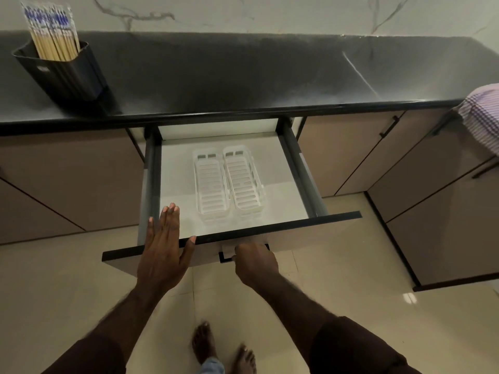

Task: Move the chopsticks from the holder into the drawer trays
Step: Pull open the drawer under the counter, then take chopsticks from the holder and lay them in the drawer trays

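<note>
A black ribbed holder (67, 76) stands on the dark countertop at the far left, full of wrapped chopsticks (52, 33) that stick up out of it. Below the counter a drawer (172, 184) is pulled out. Two white slatted trays (213, 184) (243, 179) lie side by side on its white floor, with nothing in them. My left hand (164, 247) lies flat and open over the drawer's front edge, fingers spread. My right hand (253, 259) is closed around the black drawer handle (225, 258).
Brown cabinet doors flank the drawer on both sides. A pink checked cloth (483, 117) hangs over the counter edge at the far right. A marble wall backs the countertop (243, 76). My bare feet stand on the pale tiled floor (54, 292) below the drawer.
</note>
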{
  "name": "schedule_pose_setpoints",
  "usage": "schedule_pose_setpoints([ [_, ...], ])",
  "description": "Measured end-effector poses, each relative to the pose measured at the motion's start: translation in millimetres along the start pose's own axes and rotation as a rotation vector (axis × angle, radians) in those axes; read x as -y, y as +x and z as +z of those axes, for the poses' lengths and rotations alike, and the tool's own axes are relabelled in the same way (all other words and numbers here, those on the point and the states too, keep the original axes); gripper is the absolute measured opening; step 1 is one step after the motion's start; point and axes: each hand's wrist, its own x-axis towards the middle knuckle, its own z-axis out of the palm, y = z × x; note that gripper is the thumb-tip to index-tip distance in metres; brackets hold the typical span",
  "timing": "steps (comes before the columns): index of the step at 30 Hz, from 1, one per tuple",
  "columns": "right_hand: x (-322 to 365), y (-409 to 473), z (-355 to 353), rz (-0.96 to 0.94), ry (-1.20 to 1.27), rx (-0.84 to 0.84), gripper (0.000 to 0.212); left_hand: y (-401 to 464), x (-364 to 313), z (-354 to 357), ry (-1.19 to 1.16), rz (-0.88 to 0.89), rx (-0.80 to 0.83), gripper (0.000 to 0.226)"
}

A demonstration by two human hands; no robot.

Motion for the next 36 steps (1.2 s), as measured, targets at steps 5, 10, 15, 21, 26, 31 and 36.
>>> schedule_pose_setpoints([
  [5, 23, -4, -48, -0.092, 0.058, -0.115, 0.025, 9, -12, -29, -0.025, 0.030, -0.049, 0.072],
  [10, 52, 10, -107, -0.072, 0.134, -0.252, 0.031, 25, -10, -68, -0.040, 0.051, -0.142, 0.072],
  [15, 98, 23, -157, -0.090, 0.194, -0.391, 0.030, 47, 2, -120, -0.083, 0.058, -0.234, 0.074],
  [21, 184, 39, -185, -0.117, 0.213, -0.517, 0.031, 63, 56, -189, -0.154, 0.089, -0.290, 0.077],
  [26, 270, 50, -192, -0.135, 0.238, -0.605, 0.028, 68, 136, -250, -0.158, 0.147, -0.312, 0.078],
  [31, 349, 67, -195, -0.149, 0.273, -0.607, 0.031, 75, 207, -297, -0.155, 0.188, -0.360, 0.079],
  [36, 403, 92, -195, -0.184, 0.276, -0.620, 0.029, 95, 256, -319, -0.178, 0.186, -0.393, 0.076],
])
